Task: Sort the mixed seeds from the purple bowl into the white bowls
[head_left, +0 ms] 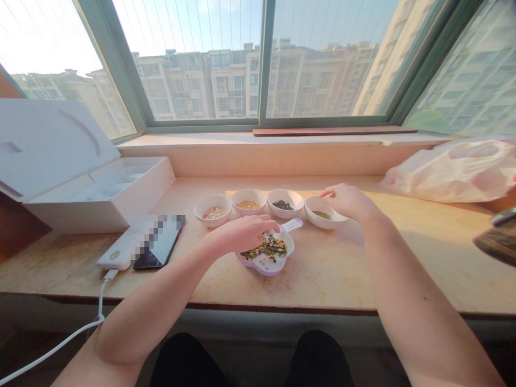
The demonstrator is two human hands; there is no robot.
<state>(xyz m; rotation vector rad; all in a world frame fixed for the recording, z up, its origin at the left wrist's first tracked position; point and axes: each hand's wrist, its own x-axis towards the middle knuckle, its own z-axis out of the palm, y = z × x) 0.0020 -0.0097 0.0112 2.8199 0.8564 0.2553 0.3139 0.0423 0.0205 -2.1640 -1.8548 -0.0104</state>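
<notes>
A white dish with a purple rim and a short handle (pixel 283 263) holds mixed green, black and yellow beans. Over its far left part is my left hand (pixel 245 235), fingers bent down in a pinch near the beans; whatever lies between the fingertips is hidden. My right hand (pixel 347 200) is above the rightmost white bowl (pixel 331 221), which has small green beans in it. Its fingers are drawn together over the bowl, and I cannot make out what they hold. Left of it stand a bowl with dark beans (pixel 296 199), a bowl with yellow grains (pixel 258 198) and a bowl with pale flat pieces (pixel 202 210).
At the left are an open white box (pixel 149 180), a white power bank (pixel 116 255) with a cable (pixel 80 328), and a dark phone (pixel 155 255). A plastic bag (pixel 447 172) lies at the right, with a dark object (pixel 497 239) near the edge. Windows rise behind the counter (pixel 330 285).
</notes>
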